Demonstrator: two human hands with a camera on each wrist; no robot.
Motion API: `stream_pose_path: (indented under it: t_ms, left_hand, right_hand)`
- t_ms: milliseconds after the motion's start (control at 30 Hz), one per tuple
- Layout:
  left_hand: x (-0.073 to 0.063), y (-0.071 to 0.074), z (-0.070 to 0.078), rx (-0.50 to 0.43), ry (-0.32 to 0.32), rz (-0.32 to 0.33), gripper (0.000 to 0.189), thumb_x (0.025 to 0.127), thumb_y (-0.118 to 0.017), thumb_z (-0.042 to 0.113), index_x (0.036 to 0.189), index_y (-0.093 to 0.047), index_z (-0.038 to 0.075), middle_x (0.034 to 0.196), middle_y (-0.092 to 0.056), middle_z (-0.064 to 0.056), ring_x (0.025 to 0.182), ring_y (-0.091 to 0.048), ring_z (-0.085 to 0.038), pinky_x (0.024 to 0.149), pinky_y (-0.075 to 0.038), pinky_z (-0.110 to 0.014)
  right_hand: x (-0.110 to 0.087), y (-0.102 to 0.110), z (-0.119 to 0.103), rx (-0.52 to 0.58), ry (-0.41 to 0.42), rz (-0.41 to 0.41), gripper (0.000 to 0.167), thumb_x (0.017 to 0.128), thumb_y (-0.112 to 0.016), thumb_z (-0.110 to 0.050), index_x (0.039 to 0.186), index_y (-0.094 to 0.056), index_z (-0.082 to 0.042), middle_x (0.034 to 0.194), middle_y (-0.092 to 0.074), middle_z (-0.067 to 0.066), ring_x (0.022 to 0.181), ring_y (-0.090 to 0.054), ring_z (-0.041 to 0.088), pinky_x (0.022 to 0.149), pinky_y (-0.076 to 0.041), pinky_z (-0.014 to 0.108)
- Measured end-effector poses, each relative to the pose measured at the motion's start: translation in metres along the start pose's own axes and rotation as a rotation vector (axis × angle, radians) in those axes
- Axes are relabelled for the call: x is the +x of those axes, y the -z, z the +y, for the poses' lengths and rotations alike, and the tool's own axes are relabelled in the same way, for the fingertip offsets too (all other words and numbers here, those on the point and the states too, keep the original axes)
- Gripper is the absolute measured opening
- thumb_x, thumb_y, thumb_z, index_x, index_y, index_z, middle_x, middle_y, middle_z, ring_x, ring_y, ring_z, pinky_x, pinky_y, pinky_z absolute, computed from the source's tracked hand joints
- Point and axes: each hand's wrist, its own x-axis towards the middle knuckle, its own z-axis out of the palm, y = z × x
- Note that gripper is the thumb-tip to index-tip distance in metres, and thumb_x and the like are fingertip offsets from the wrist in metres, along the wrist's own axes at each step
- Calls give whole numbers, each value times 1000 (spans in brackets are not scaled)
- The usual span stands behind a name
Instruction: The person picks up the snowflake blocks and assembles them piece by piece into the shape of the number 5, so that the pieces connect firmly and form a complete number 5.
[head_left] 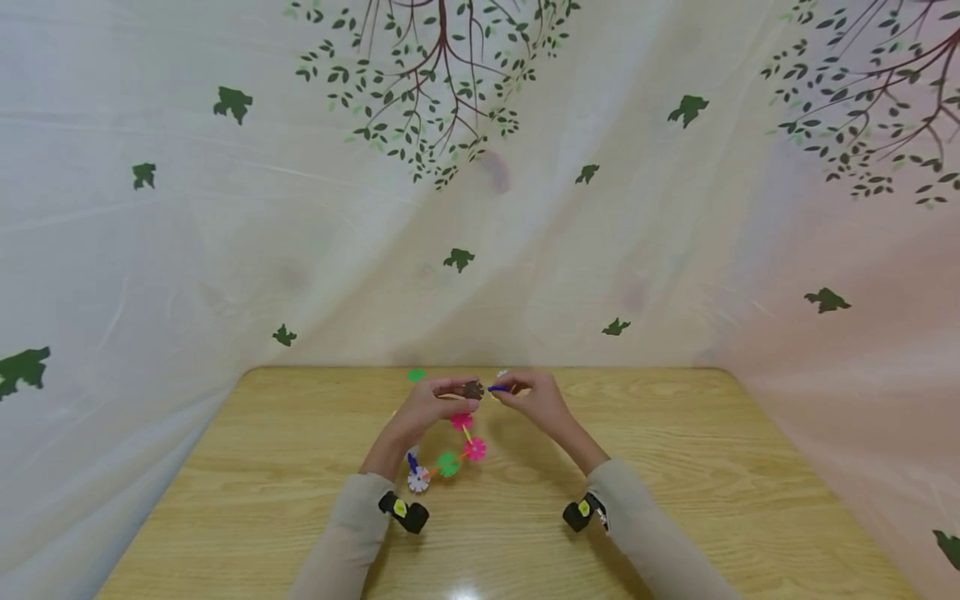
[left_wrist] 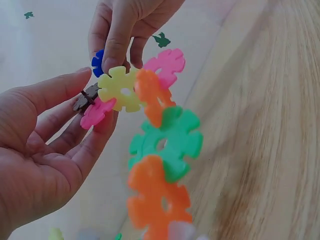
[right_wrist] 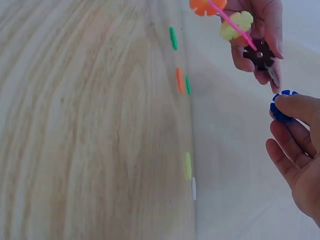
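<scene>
My left hand grips the brown flower-shaped disc at one end of a chain of slotted plastic discs. Pink, green, orange and yellow discs interlock along the chain, which hangs down toward a white disc. A small grey disc juts from the brown one at the left fingertips. Between thumb and fingers, my right hand pinches a blue flower disc, a short gap from the brown and grey discs.
Loose discs lie along the table's far edge, among them a green one, an orange one, a yellow one and a white one. Behind the wooden table hangs a pale cloth with printed leaves.
</scene>
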Motion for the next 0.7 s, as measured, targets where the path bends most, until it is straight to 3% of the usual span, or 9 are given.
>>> stream_pose_path:
  t_ms: [233, 333, 433, 500, 600, 700]
  left_hand:
    - [-1, 2, -1, -4, -34, -92, 48, 96, -70, 8, 141, -57, -3, 124, -68, -21, 114, -66, -44, 77, -59, -27]
    - [1, 0, -2, -8, -45, -103, 48, 97, -69, 8, 141, -56, -3, 124, -67, -22, 109, -69, -35, 77, -59, -26]
    - [2, -4, -4, -21, -35, -64, 45, 98, -67, 7, 141, -57, -3, 121, -69, -17, 105, -70, -28, 85, -59, -31]
    - [3, -7, -5, -30, -34, -23, 43, 98, -66, 6, 139, -59, -3, 115, -71, -12, 104, -72, -29, 86, -60, -33]
    - [5, -13, -8, -40, -24, 44, 38, 97, -67, 4, 134, -63, -4, 105, -71, -5, 100, -74, -31, 85, -61, -35]
    - [5, -17, -9, -44, -30, 75, 35, 94, -69, 2, 129, -67, -4, 102, -72, -7, 98, -74, -31, 84, -61, -35]
  right_hand:
    - [3, 4, -2, -14, 27, -63, 10, 86, -79, -3, 96, -80, -2, 95, -78, 13, 77, -65, 3, 67, -57, 23]
    - [3, 3, -4, -34, 57, -70, 10, 86, -79, -1, 96, -80, -3, 93, -77, 13, 78, -69, 11, 68, -59, 23]
    - [1, 4, -5, -65, 71, -77, 12, 87, -76, 0, 98, -80, -2, 95, -78, 14, 83, -73, 22, 71, -60, 24]
    - [-1, 4, -6, -87, 67, -80, 12, 89, -75, 0, 100, -79, -2, 96, -78, 13, 84, -74, 24, 72, -60, 23]
    - [-3, 3, -8, -109, 54, -77, 9, 89, -75, -1, 98, -78, -2, 95, -78, 12, 82, -73, 20, 71, -59, 23]
    - [-3, 3, -9, -128, 79, -58, 6, 87, -77, 0, 92, -78, -3, 90, -78, 11, 77, -72, 16, 67, -59, 23]
